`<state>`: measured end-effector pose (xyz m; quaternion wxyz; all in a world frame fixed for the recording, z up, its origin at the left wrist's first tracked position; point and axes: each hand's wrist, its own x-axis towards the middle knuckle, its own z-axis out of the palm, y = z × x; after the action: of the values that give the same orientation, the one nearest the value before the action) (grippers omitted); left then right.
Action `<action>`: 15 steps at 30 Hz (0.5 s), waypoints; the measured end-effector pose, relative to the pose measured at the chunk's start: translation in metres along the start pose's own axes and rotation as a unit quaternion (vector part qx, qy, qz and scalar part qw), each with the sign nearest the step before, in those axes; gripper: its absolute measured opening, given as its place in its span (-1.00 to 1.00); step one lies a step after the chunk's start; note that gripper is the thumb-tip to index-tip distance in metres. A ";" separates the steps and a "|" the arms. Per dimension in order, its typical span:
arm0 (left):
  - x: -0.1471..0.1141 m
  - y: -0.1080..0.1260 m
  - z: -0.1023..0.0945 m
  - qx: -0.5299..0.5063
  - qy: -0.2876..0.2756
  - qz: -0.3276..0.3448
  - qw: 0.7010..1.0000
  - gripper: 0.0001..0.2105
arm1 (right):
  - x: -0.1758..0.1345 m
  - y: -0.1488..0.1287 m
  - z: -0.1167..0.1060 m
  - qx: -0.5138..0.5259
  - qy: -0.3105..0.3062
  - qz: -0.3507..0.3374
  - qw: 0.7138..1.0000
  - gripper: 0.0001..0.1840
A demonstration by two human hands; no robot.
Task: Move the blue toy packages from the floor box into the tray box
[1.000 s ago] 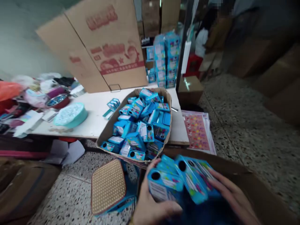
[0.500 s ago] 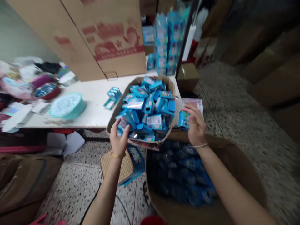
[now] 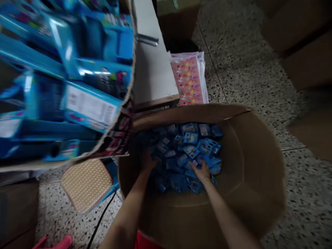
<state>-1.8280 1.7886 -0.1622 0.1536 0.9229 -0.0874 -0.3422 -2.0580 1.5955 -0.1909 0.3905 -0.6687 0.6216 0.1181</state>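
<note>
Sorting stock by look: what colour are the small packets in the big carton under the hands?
Mostly bright blue packets, seen in the head view.

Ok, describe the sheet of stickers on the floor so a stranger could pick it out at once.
Start at the big round cardboard box that both hands reach into on the speckled floor. Just beyond its far rim, beside the white table's edge, lies a stack of sticker sheets. It is the only pink thing there, dotted with small coloured shapes, while the packets around are blue.

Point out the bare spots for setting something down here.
White tabletop is bare between the tray and sticker sheets. Speckled floor right of the sheets is free. The big box is crowded with blue packs and both hands.
</note>
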 end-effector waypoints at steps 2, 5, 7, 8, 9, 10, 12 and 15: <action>0.039 -0.012 0.001 0.122 -0.004 0.014 0.992 0.15 | 0.036 -0.009 0.005 -0.081 0.059 -0.033 0.994 0.20; 0.080 -0.032 0.009 0.182 -0.047 0.028 0.982 0.31 | 0.080 -0.023 0.012 -0.220 0.056 -0.120 0.966 0.24; 0.092 -0.045 0.018 0.168 -0.072 0.007 0.983 0.34 | 0.095 -0.027 0.024 -0.266 -0.027 -0.121 0.956 0.22; 0.093 -0.051 0.024 0.144 -0.076 -0.004 0.987 0.32 | 0.096 -0.028 0.031 -0.274 -0.067 -0.107 0.953 0.19; 0.092 -0.055 0.030 0.108 -0.075 -0.012 0.991 0.27 | 0.094 -0.028 0.040 -0.271 -0.102 -0.095 0.952 0.15; 0.088 -0.058 0.036 0.062 -0.073 -0.018 0.995 0.22 | 0.090 -0.027 0.049 -0.266 -0.135 -0.089 0.950 0.12; 0.078 -0.061 0.048 -0.042 -0.066 -0.026 0.997 0.17 | 0.076 -0.026 0.065 -0.269 -0.211 -0.119 0.932 0.08; 0.063 -0.056 0.060 -0.168 -0.083 -0.060 0.981 0.10 | 0.060 -0.030 0.077 -0.327 -0.302 -0.163 0.881 0.12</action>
<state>-1.8174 1.8113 -0.2628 0.2775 0.8561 0.0145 -0.4357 -1.9932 1.6008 -0.2695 0.3325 -0.7820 0.2821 0.4454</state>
